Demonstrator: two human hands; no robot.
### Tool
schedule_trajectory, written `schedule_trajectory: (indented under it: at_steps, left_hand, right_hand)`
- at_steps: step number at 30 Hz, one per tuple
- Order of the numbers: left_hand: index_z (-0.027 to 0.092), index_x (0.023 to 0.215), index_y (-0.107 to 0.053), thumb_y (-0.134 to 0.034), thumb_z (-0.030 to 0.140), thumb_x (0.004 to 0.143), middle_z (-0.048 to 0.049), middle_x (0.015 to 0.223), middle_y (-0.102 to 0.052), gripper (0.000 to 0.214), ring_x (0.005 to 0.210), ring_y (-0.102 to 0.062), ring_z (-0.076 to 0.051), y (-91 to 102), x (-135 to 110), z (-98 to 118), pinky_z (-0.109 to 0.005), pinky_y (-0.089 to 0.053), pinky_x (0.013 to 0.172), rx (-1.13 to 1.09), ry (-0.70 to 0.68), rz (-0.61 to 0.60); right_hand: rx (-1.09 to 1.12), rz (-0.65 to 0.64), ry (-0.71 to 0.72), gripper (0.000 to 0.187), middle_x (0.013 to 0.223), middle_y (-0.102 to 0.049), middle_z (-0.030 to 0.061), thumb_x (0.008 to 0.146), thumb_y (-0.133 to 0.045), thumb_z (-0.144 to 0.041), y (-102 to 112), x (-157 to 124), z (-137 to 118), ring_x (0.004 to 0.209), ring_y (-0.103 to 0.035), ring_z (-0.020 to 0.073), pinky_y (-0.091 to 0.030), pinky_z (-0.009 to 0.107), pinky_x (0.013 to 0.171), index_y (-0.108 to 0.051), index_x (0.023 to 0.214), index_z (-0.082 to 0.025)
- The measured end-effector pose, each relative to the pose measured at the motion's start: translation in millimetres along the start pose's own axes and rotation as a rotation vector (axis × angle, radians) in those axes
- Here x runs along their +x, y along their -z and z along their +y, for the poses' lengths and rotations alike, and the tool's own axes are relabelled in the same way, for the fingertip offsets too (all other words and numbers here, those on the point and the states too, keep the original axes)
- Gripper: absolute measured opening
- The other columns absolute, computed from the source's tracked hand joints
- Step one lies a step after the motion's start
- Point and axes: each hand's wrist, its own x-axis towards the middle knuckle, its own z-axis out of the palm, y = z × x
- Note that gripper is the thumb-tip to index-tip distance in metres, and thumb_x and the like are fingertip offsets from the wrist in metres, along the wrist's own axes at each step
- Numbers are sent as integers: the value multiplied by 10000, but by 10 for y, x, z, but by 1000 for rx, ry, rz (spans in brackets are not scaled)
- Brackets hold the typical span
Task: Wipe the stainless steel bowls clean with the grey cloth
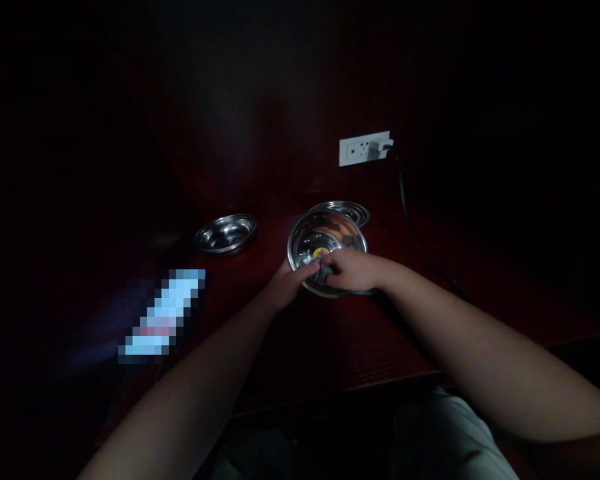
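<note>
A dark red surface [370, 340] lies beneath a tilted steel bowl [347, 230], clasped by the person's left grip [286, 283] at its left rim. A shallow dish [226, 235] sits beyond that grip, leftward. The right grip [353, 267] clutches a dark cloth [323, 275] inside the bowl, a yellow sticker [319, 253] showing just beyond.

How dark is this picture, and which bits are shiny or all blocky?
Head view: very dim, edges nearly black; head view: glints on the held metal bowl and the bowl farther left; head view: coarse squares cover the bright panel, hiding its details.
</note>
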Motion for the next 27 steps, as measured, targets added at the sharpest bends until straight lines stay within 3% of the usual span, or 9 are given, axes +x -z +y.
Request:
schedule_trajectory:
  at_steps: [27]
  left_hand:
    - [150,1148,-556,-710,221,651,-110,1171,-612,525,1113,-537,-290,-21,-2,13,-425,-401,942,-21,-19,12]
  right_hand:
    - [5,-2,-1,152,685,-594,40,744,-518,-253,5,-7,-7,566,-460,107,-317,244,539,-615,784,-144]
